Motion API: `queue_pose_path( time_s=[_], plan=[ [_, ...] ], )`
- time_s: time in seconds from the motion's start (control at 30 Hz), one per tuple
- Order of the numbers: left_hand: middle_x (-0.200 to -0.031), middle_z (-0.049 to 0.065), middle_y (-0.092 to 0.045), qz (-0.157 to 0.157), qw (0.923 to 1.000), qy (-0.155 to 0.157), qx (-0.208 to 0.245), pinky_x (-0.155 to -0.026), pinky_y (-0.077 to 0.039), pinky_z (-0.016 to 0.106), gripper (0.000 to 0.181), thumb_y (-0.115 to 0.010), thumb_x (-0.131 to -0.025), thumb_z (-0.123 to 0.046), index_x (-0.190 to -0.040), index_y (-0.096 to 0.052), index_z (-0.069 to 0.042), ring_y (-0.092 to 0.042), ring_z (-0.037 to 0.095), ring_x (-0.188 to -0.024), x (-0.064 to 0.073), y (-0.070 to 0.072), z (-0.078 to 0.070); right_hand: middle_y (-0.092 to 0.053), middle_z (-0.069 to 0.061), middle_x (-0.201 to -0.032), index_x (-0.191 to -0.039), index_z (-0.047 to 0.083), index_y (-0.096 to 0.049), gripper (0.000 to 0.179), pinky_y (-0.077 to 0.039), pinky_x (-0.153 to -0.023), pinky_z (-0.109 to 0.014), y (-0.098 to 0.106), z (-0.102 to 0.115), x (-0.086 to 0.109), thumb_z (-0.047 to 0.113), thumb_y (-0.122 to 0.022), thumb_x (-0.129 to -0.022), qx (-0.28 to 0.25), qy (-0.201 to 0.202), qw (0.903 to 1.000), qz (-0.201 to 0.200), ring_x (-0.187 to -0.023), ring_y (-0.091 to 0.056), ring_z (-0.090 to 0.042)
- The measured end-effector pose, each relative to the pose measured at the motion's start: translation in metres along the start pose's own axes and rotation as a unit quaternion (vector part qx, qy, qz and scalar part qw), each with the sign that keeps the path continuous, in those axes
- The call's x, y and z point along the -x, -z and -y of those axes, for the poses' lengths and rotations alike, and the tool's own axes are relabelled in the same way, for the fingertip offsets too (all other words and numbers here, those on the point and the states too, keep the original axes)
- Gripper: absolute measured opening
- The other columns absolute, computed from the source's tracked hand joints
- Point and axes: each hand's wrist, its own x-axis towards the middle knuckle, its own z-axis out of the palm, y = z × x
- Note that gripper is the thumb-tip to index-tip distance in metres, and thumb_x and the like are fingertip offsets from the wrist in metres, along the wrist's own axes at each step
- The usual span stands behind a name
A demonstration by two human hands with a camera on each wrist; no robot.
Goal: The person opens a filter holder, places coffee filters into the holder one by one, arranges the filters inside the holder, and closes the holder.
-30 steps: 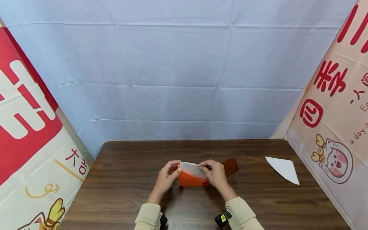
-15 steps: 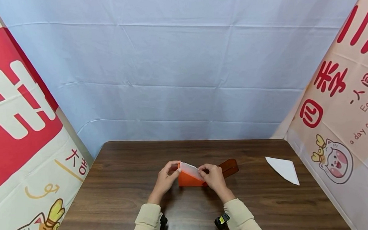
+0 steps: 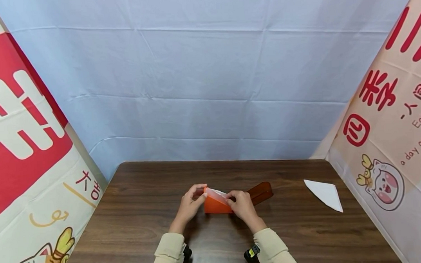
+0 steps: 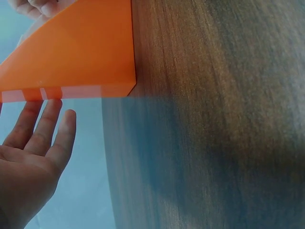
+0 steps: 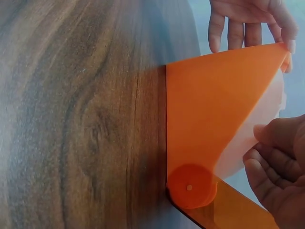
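Observation:
An orange filter paper holder [image 3: 216,204] stands on the table, its slanted top open. White filter paper [image 5: 252,121] shows inside, rising slightly above the slanted edge. My left hand [image 3: 191,203] grips the holder's upper left corner between thumb and forefinger, with the other fingers along its end. At the slanted opening, my right hand [image 3: 242,204] pinches the paper's edge between thumb and fingertips. The holder's translucent brown-orange lid [image 3: 261,193] is swung out to the right behind that hand, joined at a round pivot [image 5: 189,187].
A separate white fan-shaped filter paper [image 3: 325,195] lies flat on the right side of the brown wooden table [image 3: 147,220]. A pale blue cloth [image 3: 208,76] hangs behind the table, and printed cloths flank it on both sides.
My right hand has moved slightly left and down along the opening, and the white paper now sits lower inside the holder. The left hand keeps its grip in place.

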Motion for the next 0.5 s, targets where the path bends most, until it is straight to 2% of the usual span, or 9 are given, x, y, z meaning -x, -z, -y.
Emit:
queue_pose_path(
  time_s=[0.1, 0.13, 0.2, 0.3, 0.4, 0.5],
  plan=[
    [-0.106, 0.012, -0.064, -0.006, 0.9999, -0.008, 0.001, -0.082, -0.047, 0.034, 0.028, -0.061, -0.09, -0.006, -0.117, -0.059, -0.006, -0.06, 0.024, -0.097, 0.0, -0.001, 0.0, -0.068, -0.002, -0.079, -0.08, 0.009, -0.071, 0.006, -0.05, -0.067, -0.036, 0.0, 0.001, 0.0, 0.004, -0.074, -0.077, 0.002, -0.003, 1.0, 0.0, -0.073, -0.06, -0.019],
    [-0.107, 0.014, -0.063, -0.003, 1.0, -0.009, 0.002, -0.082, -0.047, 0.035, 0.028, -0.061, -0.09, -0.005, -0.118, -0.058, -0.004, -0.06, 0.027, -0.097, 0.001, 0.0, -0.005, -0.068, -0.003, -0.079, -0.08, 0.009, -0.072, 0.006, -0.05, -0.067, -0.036, 0.0, 0.001, 0.0, 0.004, -0.074, -0.077, 0.002, -0.002, 1.0, -0.001, -0.073, -0.061, -0.019],
    [-0.107, 0.015, -0.063, -0.003, 1.0, -0.009, -0.001, -0.082, -0.047, 0.033, 0.028, -0.06, -0.09, -0.005, -0.118, -0.058, -0.004, -0.06, 0.026, -0.097, 0.002, 0.001, -0.005, -0.068, -0.003, -0.08, -0.08, 0.01, -0.071, 0.005, -0.05, -0.068, -0.036, 0.0, 0.001, 0.0, 0.005, -0.073, -0.078, 0.001, -0.002, 1.0, 0.001, -0.073, -0.06, -0.019],
    [-0.108, 0.015, -0.063, -0.001, 1.0, -0.001, -0.004, -0.082, -0.047, 0.033, 0.028, -0.06, -0.09, -0.006, -0.118, -0.058, -0.005, -0.059, 0.025, -0.097, 0.002, 0.0, -0.005, -0.068, -0.002, -0.082, -0.083, 0.01, -0.072, 0.005, -0.05, -0.067, -0.034, 0.003, 0.0, 0.001, 0.007, -0.073, -0.079, 0.0, 0.002, 0.9999, 0.014, -0.074, -0.06, -0.017],
    [-0.109, 0.014, -0.063, 0.004, 1.0, 0.005, -0.005, -0.084, -0.047, 0.033, 0.028, -0.06, -0.09, -0.007, -0.118, -0.058, -0.003, -0.059, 0.024, -0.098, 0.002, 0.0, -0.005, -0.067, -0.001, -0.084, -0.088, 0.01, -0.071, 0.007, -0.05, -0.065, -0.032, 0.011, 0.003, 0.001, 0.009, -0.072, -0.081, 0.003, 0.013, 0.9987, 0.049, -0.072, -0.059, -0.015],
    [-0.109, 0.013, -0.062, 0.005, 1.0, 0.007, -0.004, -0.084, -0.046, 0.034, 0.029, -0.06, -0.091, -0.008, -0.119, -0.058, -0.002, -0.059, 0.025, -0.099, 0.001, 0.001, -0.005, -0.066, -0.004, -0.087, -0.095, 0.008, -0.07, 0.014, -0.05, -0.065, -0.034, 0.024, 0.008, 0.0, 0.012, -0.072, -0.082, 0.01, 0.033, 0.9945, 0.099, -0.074, -0.06, -0.019]
  ],
)
